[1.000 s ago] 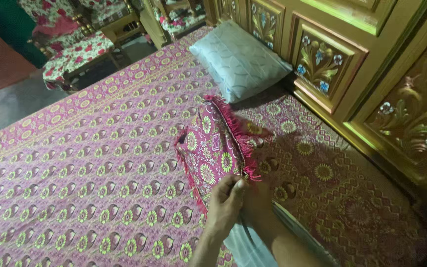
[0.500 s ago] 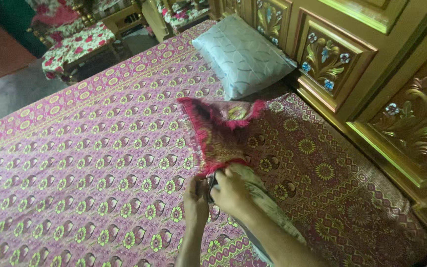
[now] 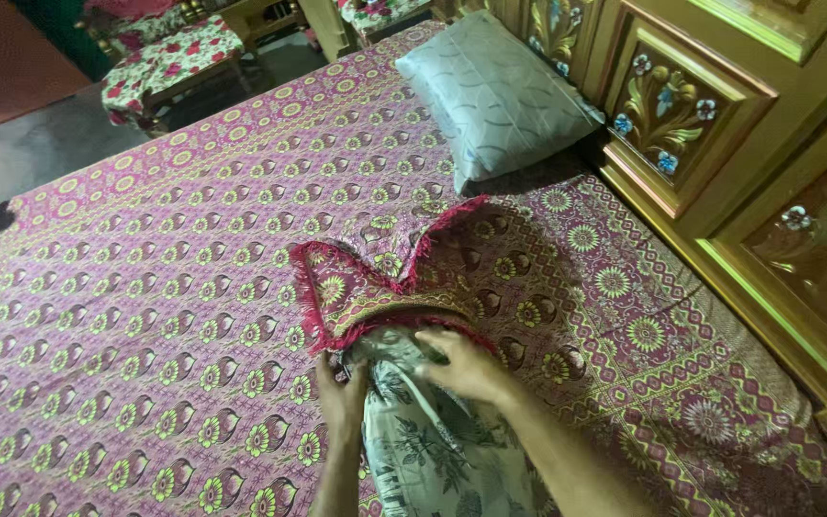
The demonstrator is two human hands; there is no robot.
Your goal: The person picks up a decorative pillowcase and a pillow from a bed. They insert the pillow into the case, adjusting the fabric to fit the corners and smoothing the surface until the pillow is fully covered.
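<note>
On the bed (image 3: 145, 287), a leaf-printed pillow (image 3: 433, 450) is gripped by the left hand (image 3: 342, 393) and right hand (image 3: 466, 364) at the fringed pillowcase (image 3: 375, 287).

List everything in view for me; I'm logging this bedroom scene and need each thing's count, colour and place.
pillow cover: one, magenta with yellow flowers and a fringe, mid-bed, being drawn over the floral pillow
floral pillow: one, pale grey-green print, bottom centre, partly inside the cover
plain pillow: one, silver-grey, by the headboard
bedspread: one, magenta and yellow pattern, covering the bed
headboard: one, golden wood with painted flowers, right
chairs: at least two, floral cushions, top left
left hand: fingers gripping the cover's edge
right hand: on the pillow at the cover's opening
</note>
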